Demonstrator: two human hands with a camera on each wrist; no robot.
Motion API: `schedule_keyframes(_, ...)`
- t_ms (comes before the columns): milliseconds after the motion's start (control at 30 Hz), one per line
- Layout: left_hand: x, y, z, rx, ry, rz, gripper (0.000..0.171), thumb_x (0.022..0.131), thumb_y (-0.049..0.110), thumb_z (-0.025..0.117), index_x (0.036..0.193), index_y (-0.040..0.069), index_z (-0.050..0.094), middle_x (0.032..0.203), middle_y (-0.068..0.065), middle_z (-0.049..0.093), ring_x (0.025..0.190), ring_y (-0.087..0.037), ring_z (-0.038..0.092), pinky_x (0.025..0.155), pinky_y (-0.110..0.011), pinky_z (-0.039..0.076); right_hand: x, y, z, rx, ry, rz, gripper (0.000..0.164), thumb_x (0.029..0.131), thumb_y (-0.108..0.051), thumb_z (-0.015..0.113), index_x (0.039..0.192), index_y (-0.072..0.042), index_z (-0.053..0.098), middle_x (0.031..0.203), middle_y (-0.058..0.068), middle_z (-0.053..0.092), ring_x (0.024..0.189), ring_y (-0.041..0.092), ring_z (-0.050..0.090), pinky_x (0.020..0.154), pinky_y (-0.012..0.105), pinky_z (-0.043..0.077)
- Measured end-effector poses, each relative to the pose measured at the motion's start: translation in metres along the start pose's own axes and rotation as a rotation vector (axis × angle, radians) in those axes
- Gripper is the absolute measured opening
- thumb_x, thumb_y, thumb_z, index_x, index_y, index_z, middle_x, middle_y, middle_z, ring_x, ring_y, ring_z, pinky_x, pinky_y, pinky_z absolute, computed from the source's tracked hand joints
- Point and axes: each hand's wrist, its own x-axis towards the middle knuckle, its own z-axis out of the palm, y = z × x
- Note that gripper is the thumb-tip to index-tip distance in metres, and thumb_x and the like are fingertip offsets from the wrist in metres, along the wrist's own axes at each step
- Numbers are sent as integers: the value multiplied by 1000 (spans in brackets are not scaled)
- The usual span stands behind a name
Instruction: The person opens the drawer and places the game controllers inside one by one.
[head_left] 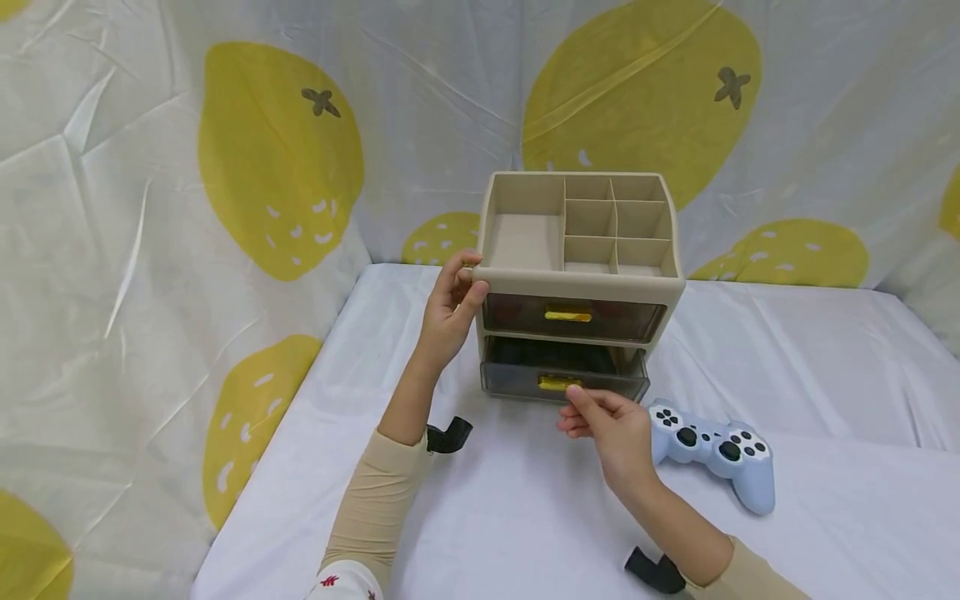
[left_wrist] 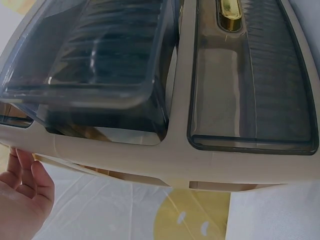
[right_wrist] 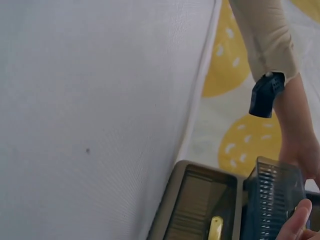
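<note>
A beige desk organizer (head_left: 581,285) with dark see-through drawers stands on the white cloth. Its upper drawer (head_left: 517,315) is closed, while the drawer below (head_left: 517,379) is pulled partly out. Another closed drawer (right_wrist: 200,200), beyond the pulled-out one, shows in the right wrist view. My left hand (head_left: 448,315) grips the organizer's left side near the top, thumb at the front edge. At the pulled-out drawer's gold handle (head_left: 555,382), my right hand (head_left: 624,433) pinches its right end, thumb on top; the other fingertips hang below the drawer front.
A light blue game controller (head_left: 712,450) lies on the white cloth (head_left: 525,508), just right of my right hand. Open compartments (head_left: 525,237) form the organizer's top. A lemon-print curtain (head_left: 442,108) hangs behind and at the left. Black camera mounts (head_left: 450,435) sit at both wrists.
</note>
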Motion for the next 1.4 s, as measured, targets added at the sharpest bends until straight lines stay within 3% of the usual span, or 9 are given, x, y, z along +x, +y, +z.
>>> schedule_keyframes(367,0,-2,2,-13,-14,13,59,95,50,56,127,1,43,85,0,50,77,-16,46,72,-28,38,9,-1,-1,-22,24,24,37,91,-16,71,107,17,63,73,5,70,61,16,68,61,29,56)
schedule_keyframes(1400,-1,0,0,8,0,3,64,95,53,56,128,0,42,83,3,48,77,-15,45,73,-28,38,34,0,4,54,1,4,36,92,-16,71,103,17,63,70,5,69,57,15,67,57,26,55)
